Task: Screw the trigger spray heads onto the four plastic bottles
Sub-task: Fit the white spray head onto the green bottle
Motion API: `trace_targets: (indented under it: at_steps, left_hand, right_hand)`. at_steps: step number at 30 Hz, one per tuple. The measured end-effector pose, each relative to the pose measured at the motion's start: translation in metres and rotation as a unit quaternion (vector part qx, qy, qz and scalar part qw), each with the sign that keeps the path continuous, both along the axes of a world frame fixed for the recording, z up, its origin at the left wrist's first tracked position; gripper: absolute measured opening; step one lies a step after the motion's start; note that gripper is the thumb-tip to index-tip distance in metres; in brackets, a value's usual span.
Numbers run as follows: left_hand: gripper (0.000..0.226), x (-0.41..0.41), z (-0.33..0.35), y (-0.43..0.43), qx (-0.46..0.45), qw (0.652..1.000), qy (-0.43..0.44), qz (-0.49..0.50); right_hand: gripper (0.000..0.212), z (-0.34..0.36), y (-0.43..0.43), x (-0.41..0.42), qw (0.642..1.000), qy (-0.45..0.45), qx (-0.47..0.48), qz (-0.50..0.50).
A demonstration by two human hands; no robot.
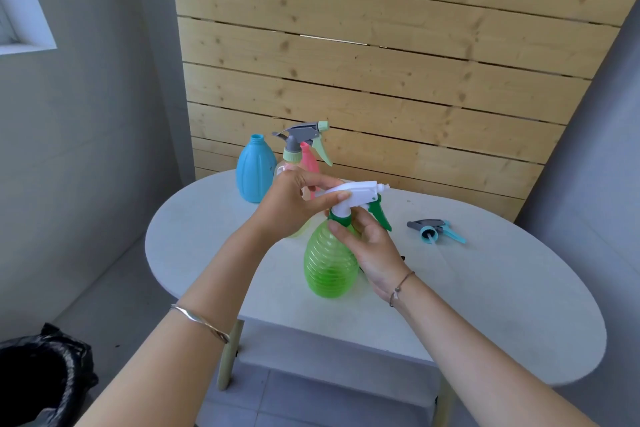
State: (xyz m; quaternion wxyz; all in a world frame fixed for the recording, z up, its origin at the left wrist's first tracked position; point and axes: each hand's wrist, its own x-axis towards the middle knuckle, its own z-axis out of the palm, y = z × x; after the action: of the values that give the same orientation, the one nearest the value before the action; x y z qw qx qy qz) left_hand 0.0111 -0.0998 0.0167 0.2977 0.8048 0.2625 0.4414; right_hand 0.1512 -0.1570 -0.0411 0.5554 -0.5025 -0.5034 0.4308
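Note:
A ribbed green bottle (330, 263) stands upright near the table's front middle. On its neck sits a white spray head with a green trigger and collar (356, 196). My left hand (294, 204) grips the back of that white head. The fingers of my right hand (367, 243) pinch the green collar at the neck. Behind my left hand stands a pale yellow bottle topped with a grey and mint spray head (306, 140), mostly hidden. A pink bottle (309, 158) peeks out behind it. A blue bottle (254, 172) stands at the back left with a bare open neck. A loose grey and teal spray head (434, 229) lies on the table to the right.
The white oval table (485, 305) stands against a wooden slat wall (381, 45). A black-lined bin (41, 381) sits on the floor at the lower left. A grey wall runs along the left side.

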Motion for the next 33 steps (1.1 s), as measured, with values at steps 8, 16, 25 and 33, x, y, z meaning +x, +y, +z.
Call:
trace_targets:
  at_steps: [8,16,25,33]
  left_hand:
    - [0.013,-0.001,-0.001,0.0,0.003,1.0,-0.007,-0.007]
    - [0.02,-0.007,-0.005,0.005,-0.11,0.994,0.014,-0.021]
    - [0.095,0.004,-0.058,-0.005,-0.256,0.946,0.183,-0.07]
    - [0.089,-0.005,-0.058,0.008,-0.336,0.911,0.21,-0.119]
  right_hand:
    - [0.06,0.005,0.0,0.011,0.995,0.078,-0.03,0.056]
    - [0.054,0.005,0.002,0.002,0.994,0.111,0.01,-0.011]
    - [0.043,0.008,0.002,-0.002,0.994,0.103,-0.008,-0.034]
    - [0.055,0.013,-0.003,0.011,0.994,0.09,-0.025,0.064]
